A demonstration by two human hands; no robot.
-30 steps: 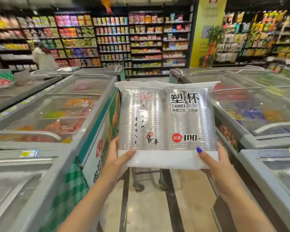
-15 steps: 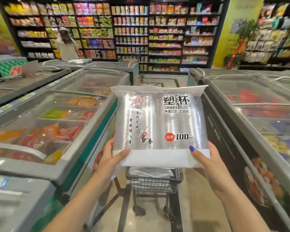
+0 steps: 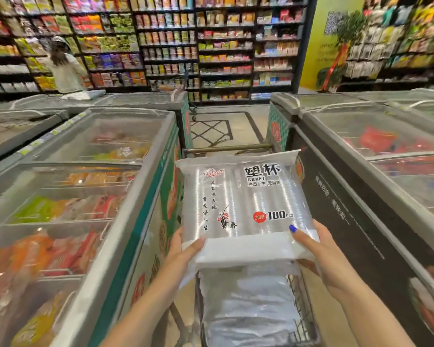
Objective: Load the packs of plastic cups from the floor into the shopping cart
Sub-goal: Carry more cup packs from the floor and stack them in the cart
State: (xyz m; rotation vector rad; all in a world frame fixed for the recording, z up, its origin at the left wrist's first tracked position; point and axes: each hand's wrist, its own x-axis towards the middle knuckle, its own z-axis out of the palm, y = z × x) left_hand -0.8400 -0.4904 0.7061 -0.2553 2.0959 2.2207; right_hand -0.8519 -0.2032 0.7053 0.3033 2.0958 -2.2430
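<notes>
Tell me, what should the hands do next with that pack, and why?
Probably lower the pack of cups into the shopping cart. Both the left hand and right hand hold it above the basket, where other packs already lie.

Your pack (image 3: 243, 209) is clear with a white strip, black words, a red dot and a small red flower. Your right thumb nail (image 3: 293, 228) is blue. The freezer (image 3: 158, 186) side is green with red marks. The floor (image 3: 218, 131) is tan with black crossed lines. The far wall (image 3: 318, 46) is yellow.
</notes>
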